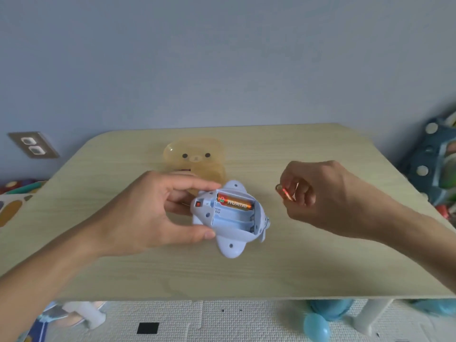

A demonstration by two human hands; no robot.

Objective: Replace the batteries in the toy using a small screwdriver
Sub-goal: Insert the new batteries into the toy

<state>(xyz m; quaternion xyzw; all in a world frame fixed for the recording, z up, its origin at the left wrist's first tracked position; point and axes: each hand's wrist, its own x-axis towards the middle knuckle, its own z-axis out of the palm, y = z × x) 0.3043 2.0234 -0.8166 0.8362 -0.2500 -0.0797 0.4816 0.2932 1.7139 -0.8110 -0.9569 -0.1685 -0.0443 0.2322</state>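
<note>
The left hand point(158, 208) grips a pale blue toy plane point(230, 218) from its left side, thumb on the near edge and fingers curled over the far edge, so the hand is closed around the toy's body. The toy lies belly up on the light wooden desk point(296, 262) with its battery bay uncovered. One orange and gold battery point(235, 203) sits in the slot farthest from the person; the nearer slots show bare blue plastic and small springs. A small red switch point(198, 204) sits on the toy just beside the left fingertips.

The right hand point(318, 193) is raised to the right of the toy, apart from it, with its fingers pinched around a second battery point(285, 193), whose metal end and orange casing poke out toward the toy. Part of that battery is hidden by the fingers.

Beyond the left hand, a translucent yellow case with a bear face point(196, 160) rests on the desk, partly covered by the fingers and the toy's far wing. On the wall to the far left is a power outlet point(33, 148).
</note>
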